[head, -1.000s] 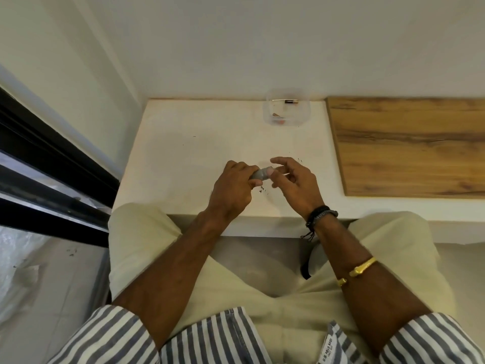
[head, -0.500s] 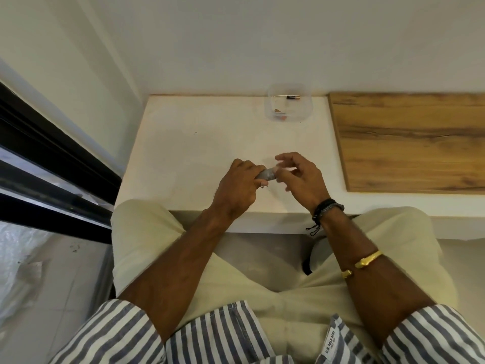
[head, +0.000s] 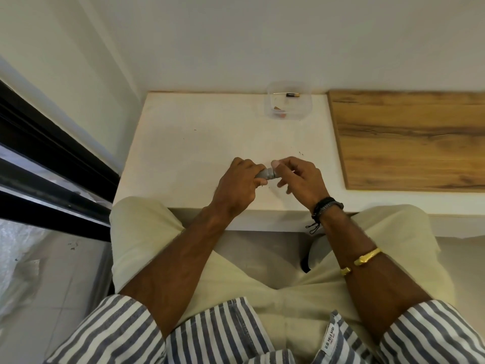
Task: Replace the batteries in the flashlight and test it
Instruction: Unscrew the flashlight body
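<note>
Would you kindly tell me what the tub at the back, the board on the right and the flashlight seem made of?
The tub: probably clear plastic; its contents show through the walls. The board: wood or wood-look laminate, matte, brown grain streaks. The flashlight: dull grey, metal or plastic; only a short part shows between the left hand and right hand.

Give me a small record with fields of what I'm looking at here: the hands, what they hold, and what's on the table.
scene: a person seated at a white table
left hand: grip wrapped around a small grey flashlight
right hand: thumb and fingers pinch the flashlight's free end
far edge of table: clear plastic container holding a battery and small reddish bits too small to identify
right side: wooden board lying flat
flashlight beam: none visible
</note>
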Demonstrator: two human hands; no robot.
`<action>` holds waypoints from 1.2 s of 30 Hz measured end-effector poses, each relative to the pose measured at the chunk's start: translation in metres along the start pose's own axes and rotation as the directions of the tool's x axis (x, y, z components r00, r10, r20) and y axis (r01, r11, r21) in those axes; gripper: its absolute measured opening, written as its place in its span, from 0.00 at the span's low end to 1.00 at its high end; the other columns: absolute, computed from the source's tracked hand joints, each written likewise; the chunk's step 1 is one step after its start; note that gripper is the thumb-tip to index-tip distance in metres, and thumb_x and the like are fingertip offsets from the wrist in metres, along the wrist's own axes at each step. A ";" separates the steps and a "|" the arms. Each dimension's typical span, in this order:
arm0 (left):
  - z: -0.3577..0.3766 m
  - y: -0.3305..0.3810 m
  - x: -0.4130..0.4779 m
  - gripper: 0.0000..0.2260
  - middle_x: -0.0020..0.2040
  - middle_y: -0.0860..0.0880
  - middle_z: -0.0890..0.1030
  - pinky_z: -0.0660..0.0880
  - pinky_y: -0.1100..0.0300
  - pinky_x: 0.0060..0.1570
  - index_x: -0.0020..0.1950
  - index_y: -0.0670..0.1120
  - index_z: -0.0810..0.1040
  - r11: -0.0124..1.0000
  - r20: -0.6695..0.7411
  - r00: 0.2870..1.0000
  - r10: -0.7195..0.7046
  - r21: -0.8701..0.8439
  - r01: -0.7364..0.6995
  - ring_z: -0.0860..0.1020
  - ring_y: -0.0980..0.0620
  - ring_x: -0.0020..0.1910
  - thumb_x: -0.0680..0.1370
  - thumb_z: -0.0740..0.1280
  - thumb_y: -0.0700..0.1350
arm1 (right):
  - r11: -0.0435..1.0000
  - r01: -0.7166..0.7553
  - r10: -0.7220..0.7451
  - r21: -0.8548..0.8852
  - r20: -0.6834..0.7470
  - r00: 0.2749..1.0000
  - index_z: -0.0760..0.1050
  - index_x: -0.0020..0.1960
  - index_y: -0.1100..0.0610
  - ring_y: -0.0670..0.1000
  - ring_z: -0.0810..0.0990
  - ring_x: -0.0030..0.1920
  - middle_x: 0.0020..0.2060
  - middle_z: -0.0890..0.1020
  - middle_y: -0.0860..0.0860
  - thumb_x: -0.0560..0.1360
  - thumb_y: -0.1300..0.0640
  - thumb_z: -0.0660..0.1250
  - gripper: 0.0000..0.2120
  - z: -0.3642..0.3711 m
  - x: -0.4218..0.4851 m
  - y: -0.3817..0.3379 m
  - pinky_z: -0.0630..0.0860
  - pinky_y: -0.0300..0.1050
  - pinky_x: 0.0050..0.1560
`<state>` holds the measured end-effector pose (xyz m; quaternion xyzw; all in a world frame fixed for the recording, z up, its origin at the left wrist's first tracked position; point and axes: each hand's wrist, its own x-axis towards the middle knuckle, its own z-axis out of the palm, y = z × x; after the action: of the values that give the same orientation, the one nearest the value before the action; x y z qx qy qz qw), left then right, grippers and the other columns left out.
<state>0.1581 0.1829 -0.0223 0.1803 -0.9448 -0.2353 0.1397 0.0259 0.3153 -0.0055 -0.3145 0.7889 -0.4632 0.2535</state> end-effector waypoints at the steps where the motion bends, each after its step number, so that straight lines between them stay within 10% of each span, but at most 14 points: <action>1: 0.001 0.000 0.000 0.10 0.54 0.45 0.81 0.74 0.51 0.50 0.61 0.43 0.78 1.000 0.001 1.000 0.002 0.007 -0.002 0.72 0.47 0.52 0.81 0.66 0.45 | 0.999 -0.002 0.001 -0.033 -0.018 1.000 0.83 0.50 0.55 0.45 0.84 0.36 0.41 0.85 0.48 0.80 0.45 0.66 0.15 0.001 -0.001 0.001 0.78 0.41 0.38; 10: 0.003 -0.006 0.001 0.10 0.53 0.45 0.81 0.74 0.52 0.48 0.60 0.44 0.79 1.000 -0.007 1.000 -0.005 0.009 0.005 0.72 0.47 0.52 0.81 0.65 0.46 | 0.982 0.189 -0.190 0.023 0.075 0.979 0.82 0.58 0.56 0.52 0.83 0.54 0.54 0.84 0.52 0.73 0.70 0.73 0.16 -0.005 0.001 0.002 0.83 0.46 0.55; 15: 0.005 -0.005 0.002 0.10 0.54 0.45 0.82 0.74 0.53 0.50 0.60 0.44 0.79 1.000 -0.011 1.000 -0.005 0.019 0.005 0.73 0.47 0.52 0.80 0.67 0.45 | 1.000 0.012 -0.012 0.008 0.023 1.000 0.82 0.57 0.53 0.46 0.86 0.42 0.47 0.85 0.49 0.79 0.47 0.68 0.12 0.000 0.000 0.000 0.82 0.40 0.39; 18: 0.005 -0.006 0.001 0.11 0.54 0.45 0.82 0.74 0.52 0.51 0.61 0.44 0.79 1.000 0.004 1.000 -0.001 0.020 0.001 0.73 0.48 0.52 0.80 0.67 0.46 | 0.995 0.072 -0.071 -0.066 0.007 0.997 0.84 0.52 0.56 0.44 0.84 0.35 0.38 0.85 0.49 0.80 0.52 0.69 0.08 0.000 0.000 0.000 0.81 0.39 0.34; 26: 0.005 -0.007 0.003 0.11 0.55 0.44 0.82 0.72 0.53 0.51 0.61 0.43 0.78 1.000 0.021 1.000 -0.023 -0.006 0.023 0.73 0.47 0.52 0.81 0.65 0.46 | 0.978 0.205 -0.204 -0.027 0.037 0.978 0.84 0.54 0.61 0.53 0.83 0.51 0.50 0.85 0.54 0.72 0.69 0.75 0.12 -0.006 -0.002 -0.004 0.83 0.50 0.56; 31: 0.005 -0.006 0.003 0.10 0.54 0.45 0.82 0.75 0.51 0.50 0.60 0.44 0.79 0.999 -0.006 0.999 -0.031 -0.014 0.031 0.73 0.47 0.53 0.80 0.66 0.44 | 0.998 0.068 -0.068 0.006 0.055 0.996 0.77 0.66 0.49 0.49 0.84 0.53 0.59 0.82 0.49 0.75 0.51 0.75 0.21 -0.007 0.000 -0.006 0.83 0.42 0.51; 36: 0.007 -0.008 0.002 0.09 0.53 0.46 0.82 0.74 0.52 0.48 0.59 0.45 0.79 1.000 0.004 1.000 -0.006 0.003 0.006 0.72 0.48 0.51 0.80 0.66 0.45 | 0.990 0.095 -0.094 -0.101 0.018 0.995 0.83 0.56 0.58 0.46 0.85 0.38 0.40 0.85 0.50 0.79 0.54 0.71 0.10 -0.002 0.001 -0.002 0.85 0.45 0.40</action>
<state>0.1563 0.1779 -0.0318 0.1829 -0.9449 -0.2345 0.1367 0.0242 0.3153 -0.0028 -0.3672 0.7940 -0.4316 0.2202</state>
